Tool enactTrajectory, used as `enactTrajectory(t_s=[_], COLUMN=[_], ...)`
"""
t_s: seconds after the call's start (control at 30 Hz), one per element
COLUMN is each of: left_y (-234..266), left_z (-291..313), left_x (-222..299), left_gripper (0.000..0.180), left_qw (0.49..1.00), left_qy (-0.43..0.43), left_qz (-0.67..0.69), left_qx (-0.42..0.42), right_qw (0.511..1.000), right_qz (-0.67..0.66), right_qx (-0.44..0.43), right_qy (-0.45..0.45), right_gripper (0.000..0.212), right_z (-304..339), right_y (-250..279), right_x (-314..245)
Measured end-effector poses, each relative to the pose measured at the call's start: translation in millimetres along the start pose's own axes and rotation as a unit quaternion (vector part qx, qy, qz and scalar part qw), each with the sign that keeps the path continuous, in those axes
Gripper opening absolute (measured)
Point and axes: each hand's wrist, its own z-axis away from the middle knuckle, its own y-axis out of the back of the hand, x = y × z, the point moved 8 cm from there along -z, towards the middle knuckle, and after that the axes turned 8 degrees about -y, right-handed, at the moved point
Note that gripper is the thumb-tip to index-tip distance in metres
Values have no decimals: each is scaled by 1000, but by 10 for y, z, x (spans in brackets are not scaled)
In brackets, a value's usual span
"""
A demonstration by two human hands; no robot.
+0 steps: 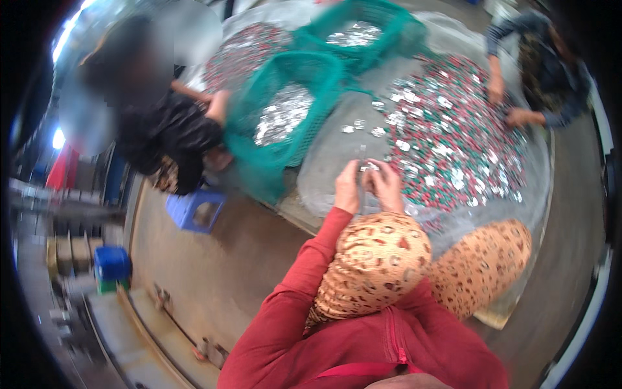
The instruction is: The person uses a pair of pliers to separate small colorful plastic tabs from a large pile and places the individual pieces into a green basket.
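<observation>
Both hands meet just beyond my raised knee, at the near left edge of a spread pile. My left hand (348, 188) is closed, its fingertips pinching at a small shiny silver piece (369, 167). My right hand (388, 187) is closed on the same piece from the other side; its exact kind is too small to make out. Right beside them spreads the pile of small red, green and silver pieces (447, 136) on a pale sheet (337, 142). A few loose silver pieces (378, 131) lie apart from it, just beyond my fingers.
A green mesh basket (326, 65) with silver pieces stands ahead left; another green basket (389, 42) is behind it. A further reddish pile (249, 48) lies at the far left. One person (175, 129) sits left by a blue stool (194, 211); another person's hands (518, 117) touch the pile's right side.
</observation>
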Motion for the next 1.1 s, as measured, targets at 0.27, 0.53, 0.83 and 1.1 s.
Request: enactTrajectory(t_s=[0.27, 0.53, 0.83, 1.1], left_y=[359, 221, 36, 116], left_z=[-56, -123, -173, -172], left_x=[116, 302, 473, 245], left_gripper=[13, 13, 14, 12], left_qw=[996, 996, 984, 994], left_qy=[-10, -74, -135, -48], left_qz=[-88, -50, 55, -13], left_qx=[-28, -1, -99, -102], right_qw=[989, 999, 995, 992], right_qz=[140, 47, -58, -81], right_qx=[-41, -5, 74, -61], right_qy=[30, 16, -38, -71], right_gripper=[23, 23, 20, 25], right_z=[6, -98, -11, -3], right_y=[-263, -114, 176, -31], right_x=[-14, 92, 99, 71])
